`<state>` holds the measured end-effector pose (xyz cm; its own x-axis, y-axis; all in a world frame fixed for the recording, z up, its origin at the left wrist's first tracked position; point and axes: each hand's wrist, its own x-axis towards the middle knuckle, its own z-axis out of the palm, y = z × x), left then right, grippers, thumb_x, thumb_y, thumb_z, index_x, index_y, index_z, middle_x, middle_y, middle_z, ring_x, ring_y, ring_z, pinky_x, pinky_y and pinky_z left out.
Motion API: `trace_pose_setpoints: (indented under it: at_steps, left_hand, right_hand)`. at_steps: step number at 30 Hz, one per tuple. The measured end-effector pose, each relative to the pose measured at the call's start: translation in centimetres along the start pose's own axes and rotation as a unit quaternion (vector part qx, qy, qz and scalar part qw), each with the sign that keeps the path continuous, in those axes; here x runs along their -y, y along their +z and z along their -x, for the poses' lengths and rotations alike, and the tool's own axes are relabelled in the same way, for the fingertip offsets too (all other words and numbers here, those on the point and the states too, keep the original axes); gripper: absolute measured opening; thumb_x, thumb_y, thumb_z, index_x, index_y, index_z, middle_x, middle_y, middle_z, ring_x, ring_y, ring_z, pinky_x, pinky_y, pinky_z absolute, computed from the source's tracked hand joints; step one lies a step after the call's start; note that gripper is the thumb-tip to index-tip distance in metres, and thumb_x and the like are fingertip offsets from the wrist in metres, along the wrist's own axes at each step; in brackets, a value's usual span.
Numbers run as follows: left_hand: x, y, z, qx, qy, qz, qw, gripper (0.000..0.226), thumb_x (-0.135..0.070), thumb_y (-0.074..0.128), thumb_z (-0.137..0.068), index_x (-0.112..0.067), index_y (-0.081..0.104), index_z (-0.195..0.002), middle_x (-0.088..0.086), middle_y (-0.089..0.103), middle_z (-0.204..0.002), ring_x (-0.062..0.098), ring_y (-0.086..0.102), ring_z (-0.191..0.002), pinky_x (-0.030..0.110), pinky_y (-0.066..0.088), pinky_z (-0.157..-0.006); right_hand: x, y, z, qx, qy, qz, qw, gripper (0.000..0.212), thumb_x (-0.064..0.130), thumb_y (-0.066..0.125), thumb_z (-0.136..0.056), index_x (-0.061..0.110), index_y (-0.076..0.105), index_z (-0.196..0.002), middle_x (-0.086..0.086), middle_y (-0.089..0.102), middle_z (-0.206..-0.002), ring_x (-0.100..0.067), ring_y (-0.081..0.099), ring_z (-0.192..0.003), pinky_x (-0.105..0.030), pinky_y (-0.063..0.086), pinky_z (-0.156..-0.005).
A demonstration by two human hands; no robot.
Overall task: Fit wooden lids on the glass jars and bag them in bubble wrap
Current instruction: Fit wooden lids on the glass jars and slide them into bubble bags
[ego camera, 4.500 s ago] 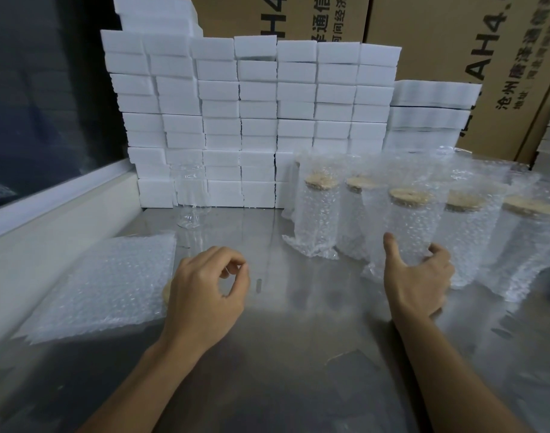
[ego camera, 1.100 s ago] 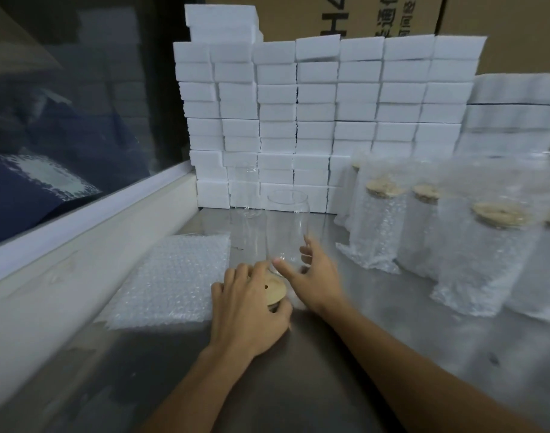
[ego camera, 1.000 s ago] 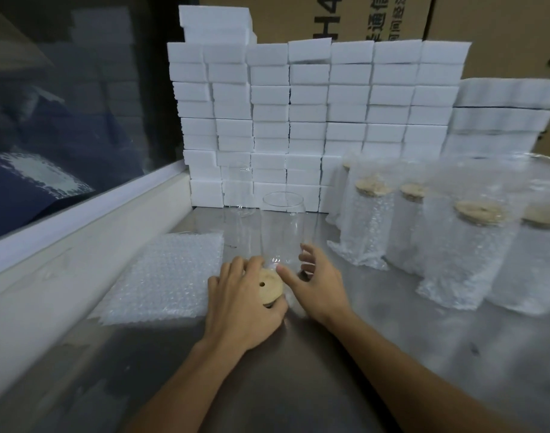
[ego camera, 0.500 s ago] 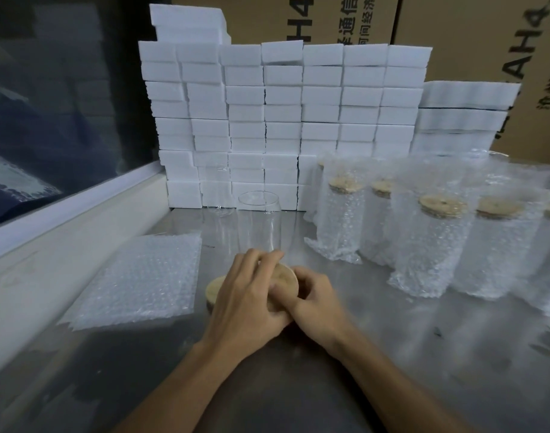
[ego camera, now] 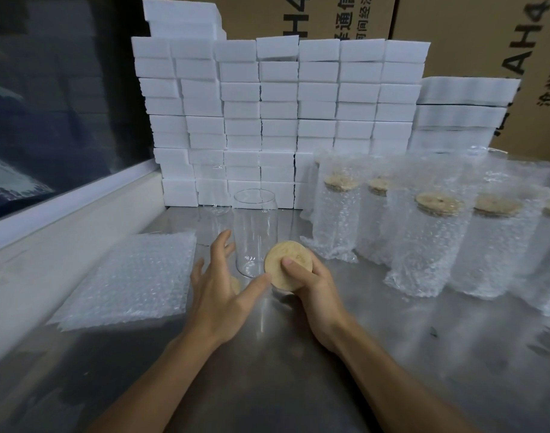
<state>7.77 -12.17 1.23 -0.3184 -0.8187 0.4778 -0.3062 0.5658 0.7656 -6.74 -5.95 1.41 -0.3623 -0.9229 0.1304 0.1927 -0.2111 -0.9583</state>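
Print shows only on the brown cardboard cartons behind the white foam stacks. The middle carton [ego camera: 314, 17] carries large black letters cut by the top edge, reading "H4", with smaller Chinese characters beside them, "通信" above "间经济". The right carton [ego camera: 486, 42] shows sideways black letters "AH4" running up its face, and a column of Chinese characters at its right edge beginning "沧州", the rest cropped.

Packing room, cartons [ego camera: 464, 35] (printed), foam blocks [ego camera: 280, 120]
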Motion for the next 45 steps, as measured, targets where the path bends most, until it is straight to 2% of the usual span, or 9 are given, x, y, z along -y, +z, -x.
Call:
trace_pose_setpoints:
  at_steps: [6,12,17,22,27,31,35,41,45]
  left_hand:
    - [-0.6,0.2,-0.1,0.007,-0.047,0.154,0.987,0.099,-0.05,0.072,-0.063,-0.035,0.025,-0.148,-0.006,0.036,-0.15,0.008,0.037,-0.137,0.037,0.033,-0.112]
    - [-0.4,0.7,-0.7,0.065,-0.056,0.13,0.988,0.108,-0.055,0.068,-0.06,-0.037,0.013,-0.151,-0.008,0.022,-0.159,0.005,0.023,-0.144,0.035,0.022,-0.117]
    - [0.2,0.5,-0.9,-0.006,-0.053,0.128,0.99,0.098,-0.05,0.067,-0.063,-0.03,0.026,-0.149,-0.007,0.038,-0.139,0.005,0.038,-0.128,0.017,0.031,-0.096]
    - [0.8,0.3,-1.0,-0.061,-0.001,0.028,0.998,0.083,-0.044,0.074,-0.072,-0.031,0.033,-0.142,-0.012,0.033,-0.122,0.006,0.043,-0.118,0.01,0.03,-0.088]
    - [0.2,0.5,-0.5,-0.058,0.074,0.025,0.995,0.085,-0.05,0.084,-0.061,-0.049,0.021,-0.119,-0.006,0.048,-0.128,0.012,0.051,-0.118,0.022,0.041,-0.088]
    - [0.2,0.6,-0.1,-0.056,0.105,-0.013,0.993,0.088,-0.053,0.082,-0.061,-0.041,0.028,-0.129,-0.008,0.047,-0.128,0.011,0.05,-0.12,0.022,0.04,-0.092]
    - [0.1,0.2,-0.1,-0.068,0.199,-0.156,0.965,0.092,-0.043,0.086,-0.065,-0.028,0.035,-0.14,-0.003,0.05,-0.125,0.017,0.049,-0.112,0.031,0.04,-0.092]
    - [-0.4,-0.4,-0.2,-0.084,0.265,-0.284,0.918,0.086,-0.041,0.085,-0.064,-0.025,0.046,-0.139,0.007,0.057,-0.123,0.026,0.053,-0.114,0.046,0.042,-0.094]
    - [-0.5,-0.8,-0.3,-0.071,0.283,-0.303,0.907,0.085,-0.039,0.085,-0.064,-0.024,0.05,-0.14,0.008,0.059,-0.123,0.027,0.054,-0.113,0.047,0.042,-0.093]
  right_hand:
    - [-0.2,-0.1,-0.4,-0.015,-0.001,-0.012,1.0,0.035,0.038,0.068,-0.075,0.02,0.071,-0.105,-0.001,0.074,-0.091,-0.018,0.063,-0.082,-0.039,0.042,-0.079]
    - [0.0,0.5,-0.4,0.007,0.016,-0.002,1.0,0.025,0.04,0.071,-0.074,0.028,0.074,-0.096,-0.001,0.073,-0.087,-0.015,0.061,-0.075,-0.03,0.041,-0.069]
    - [0.0,0.0,-0.6,-0.014,0.0,-0.031,0.999,0.027,0.028,0.072,-0.079,0.016,0.071,-0.103,-0.001,0.073,-0.088,-0.017,0.063,-0.079,-0.03,0.046,-0.076]
    - [0.4,0.1,-0.2,-0.039,0.057,-0.092,0.993,0.051,0.031,0.053,-0.094,-0.007,0.063,-0.126,-0.021,0.068,-0.12,-0.024,0.061,-0.106,-0.028,0.048,-0.084]
    - [0.7,0.1,0.3,-0.035,0.082,-0.135,0.987,0.034,0.034,0.044,-0.102,0.01,0.067,-0.1,-0.01,0.069,-0.099,-0.02,0.065,-0.087,-0.032,0.044,-0.079]
    - [0.9,0.2,0.5,-0.069,0.086,-0.254,0.961,0.041,0.041,0.047,-0.099,0.011,0.072,-0.084,-0.011,0.07,-0.087,-0.022,0.063,-0.078,-0.033,0.045,-0.073]
    - [1.1,0.0,0.6,-0.088,0.052,-0.21,0.972,0.042,0.041,0.047,-0.101,0.019,0.073,-0.076,-0.002,0.068,-0.076,-0.015,0.061,-0.069,-0.032,0.043,-0.072]
    - [0.8,0.0,0.6,-0.12,-0.011,-0.04,0.992,0.038,0.043,0.04,-0.105,0.016,0.065,-0.114,0.001,0.073,-0.095,-0.017,0.066,-0.086,-0.032,0.046,-0.074]
    - [1.0,0.1,0.6,-0.132,-0.085,0.022,0.987,0.029,0.032,0.036,-0.109,0.026,0.065,-0.11,-0.003,0.073,-0.105,-0.017,0.069,-0.086,-0.03,0.049,-0.072]
